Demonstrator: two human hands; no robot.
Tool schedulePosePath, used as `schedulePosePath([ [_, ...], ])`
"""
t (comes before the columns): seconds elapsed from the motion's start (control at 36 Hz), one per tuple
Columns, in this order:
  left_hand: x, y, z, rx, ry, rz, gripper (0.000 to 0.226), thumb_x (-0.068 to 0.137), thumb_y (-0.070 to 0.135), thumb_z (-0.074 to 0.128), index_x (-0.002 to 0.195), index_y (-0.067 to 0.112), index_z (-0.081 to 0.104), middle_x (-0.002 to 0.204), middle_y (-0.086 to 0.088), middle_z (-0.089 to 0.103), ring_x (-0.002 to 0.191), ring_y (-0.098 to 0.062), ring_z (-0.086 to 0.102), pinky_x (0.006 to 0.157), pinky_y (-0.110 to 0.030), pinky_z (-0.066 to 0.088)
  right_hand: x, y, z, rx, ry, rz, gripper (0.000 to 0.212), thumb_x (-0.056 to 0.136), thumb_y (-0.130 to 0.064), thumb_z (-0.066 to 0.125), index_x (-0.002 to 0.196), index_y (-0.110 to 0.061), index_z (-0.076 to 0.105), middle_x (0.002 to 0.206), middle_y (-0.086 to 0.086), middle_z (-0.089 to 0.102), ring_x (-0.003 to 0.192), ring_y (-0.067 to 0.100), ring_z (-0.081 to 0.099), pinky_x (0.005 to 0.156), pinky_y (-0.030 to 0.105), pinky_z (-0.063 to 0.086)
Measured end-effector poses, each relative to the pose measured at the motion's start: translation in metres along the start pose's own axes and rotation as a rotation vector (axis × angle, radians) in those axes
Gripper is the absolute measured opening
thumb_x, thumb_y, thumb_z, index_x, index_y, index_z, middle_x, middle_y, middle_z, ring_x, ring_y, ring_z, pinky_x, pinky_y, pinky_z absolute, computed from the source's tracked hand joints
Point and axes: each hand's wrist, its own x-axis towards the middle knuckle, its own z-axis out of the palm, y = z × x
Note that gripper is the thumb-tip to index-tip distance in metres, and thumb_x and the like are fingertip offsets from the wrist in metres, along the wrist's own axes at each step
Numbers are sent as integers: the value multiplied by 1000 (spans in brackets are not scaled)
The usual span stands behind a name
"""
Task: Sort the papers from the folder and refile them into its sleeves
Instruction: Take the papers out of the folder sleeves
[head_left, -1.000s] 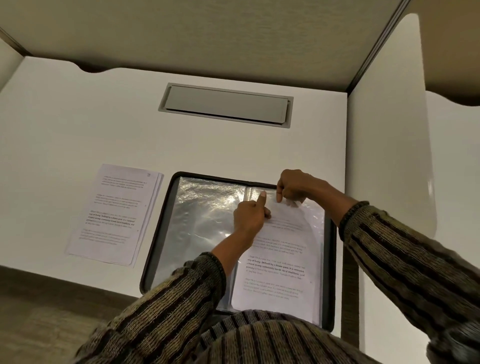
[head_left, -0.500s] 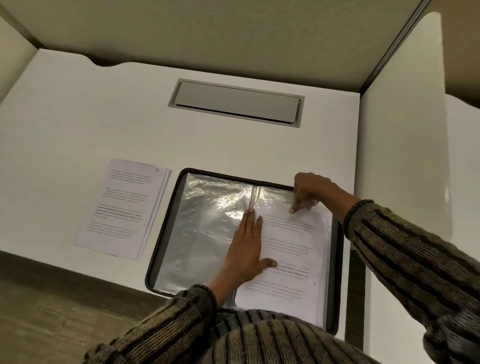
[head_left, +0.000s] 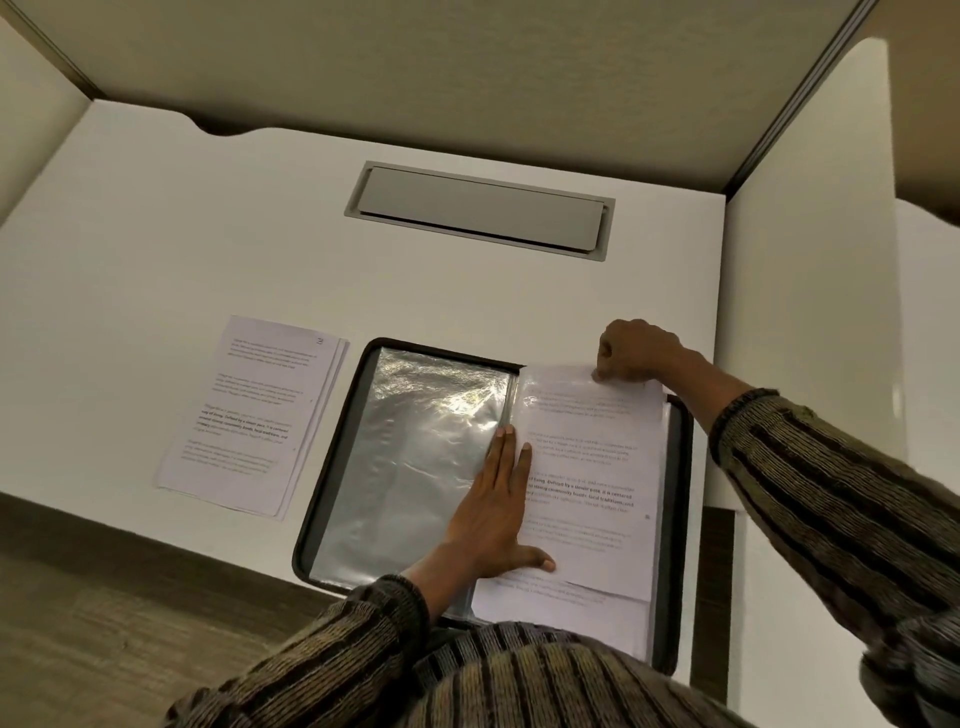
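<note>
Open folder (head_left: 332, 467) on the desk (head_left: 208, 234), lower middle of the frame. Stack (head_left: 249, 415) of loose papers just left of it, not touching. Empty sleeve (head_left: 415, 467) on the left half.

Left hand (head_left: 498, 519) flat and spread, fingers straight, pressing on the fold and the inner edge of the right half. Right hand (head_left: 636, 351) at the folder's upper right, fingers curled, pinching the top edge of a sheet (head_left: 587, 519) poking past the upper rim. Probably part way through the mouth of the right sleeve (head_left: 543, 397); cannot tell whether going in or coming out.

Press firmly with the flat palm, so that only the sheet moves and the plastic stays put. Slide straight along the sleeve's length, never sideways, to avoid buckling at the fold. Pinch nearer the middle of the top edge than a corner, to stop skewing. Go slowly where plastic clings. Mind the second sheet (head_left: 561, 613) showing below the first: likely to drag along or crease.
</note>
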Motion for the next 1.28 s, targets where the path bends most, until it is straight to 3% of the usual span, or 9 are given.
schedulePosePath([
  [0.19,-1,2,-3,35,-17,-11,161,68,84,77,161,7,-29,163,-13,-47,154,-32,-39,132,-55,2,1,11,8,117,284,47,30,94,-44,74,106,-17,65,108,6,66,100,31,63,80,37,43],
  [0.31,-1,3,-3,44,-20,-17,161,68,83,78,161,7,-28,163,-13,-47,154,-32,-39,132,-55,2,-1,20,4,214,195,94,52,76,-49,91,109,-21,63,105,-3,55,98,21,52,82,35,41],
  [0.42,-1,4,-4,53,-22,-14,161,68,84,77,162,6,-27,163,-14,-46,154,-33,-39,132,-55,2,1,28,2,157,83,149,55,63,-37,100,108,-18,74,109,0,66,99,23,61,82,36,49],
  [0.58,-1,4,-4,58,-33,-9,159,69,85,76,162,6,-26,162,-14,-47,153,-33,-40,132,-55,0,1,32,-7,312,332,166,47,73,-29,93,114,-14,74,119,9,70,107,31,67,84,36,53],
  [0.69,-1,6,-4,63,-36,-16,159,70,83,77,161,5,-27,161,-15,-48,152,-33,-41,132,-54,-2,-3,29,-18,392,592,109,26,85,-24,83,108,-13,75,110,11,75,99,32,69,75,33,51],
  [1.0,-2,10,-1,74,-20,-22,157,72,79,78,161,6,-28,162,-15,-48,152,-34,-41,132,-52,-4,-30,14,-59,550,980,-113,19,83,-33,80,91,-18,74,97,1,75,89,21,68,72,36,54],
  [1.08,-2,10,1,66,-21,-23,157,72,79,78,161,7,-29,161,-14,-49,152,-33,-42,132,-51,-6,-43,10,-68,611,1028,-230,20,83,-33,81,87,-16,73,90,-3,75,83,15,68,72,33,54],
  [1.17,-2,9,2,44,-17,-24,158,71,82,76,160,9,-31,161,-13,-50,151,-32,-43,132,-51,-6,-62,5,-73,653,1033,-324,22,85,-33,82,88,-12,75,89,-5,76,80,9,67,72,19,50],
  [1.28,-6,9,1,-62,36,-28,155,73,85,72,161,10,-30,162,-8,-49,153,-26,-41,133,-51,-1,-83,0,-68,642,1030,-437,18,87,-27,84,89,-11,77,88,-5,76,82,9,70,77,28,56],
])
